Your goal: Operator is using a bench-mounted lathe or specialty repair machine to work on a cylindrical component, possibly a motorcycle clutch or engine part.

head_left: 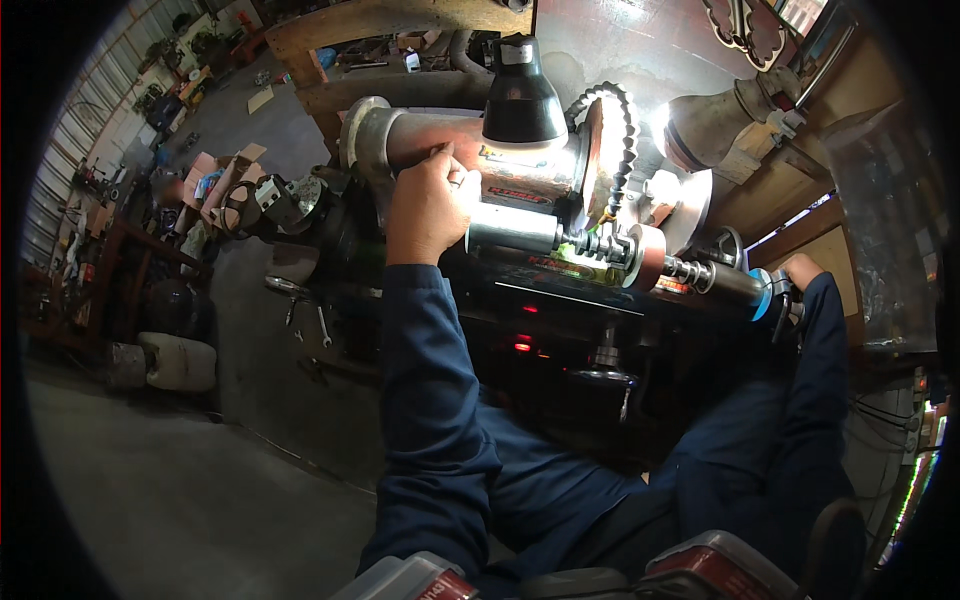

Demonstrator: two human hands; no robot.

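Note:
My left hand (435, 200) has its fingers pinched in front of the worn reddish machine housing (410, 135), just left of a black lamp (523, 90); what they hold, if anything, is hidden. Below runs a horizontal shaft assembly (600, 245) with a silver cylinder (510, 230) at its left, a grey wheel (643, 258) midway and a blue ring (762, 292) at its right. My right hand (800, 270) is curled at the right end, by metal fittings beside that ring; its grip is partly hidden. A segmented hose (622, 120) arches behind the shaft.
A handwheel (600, 378) hangs below the machine near my legs, another crank (287, 283) at left. Cardboard boxes (215, 190), a pale jerrycan (180, 360) and clutter lie on the left floor. A tilted metal motor housing (715, 120) and wooden boards (810, 230) stand at right.

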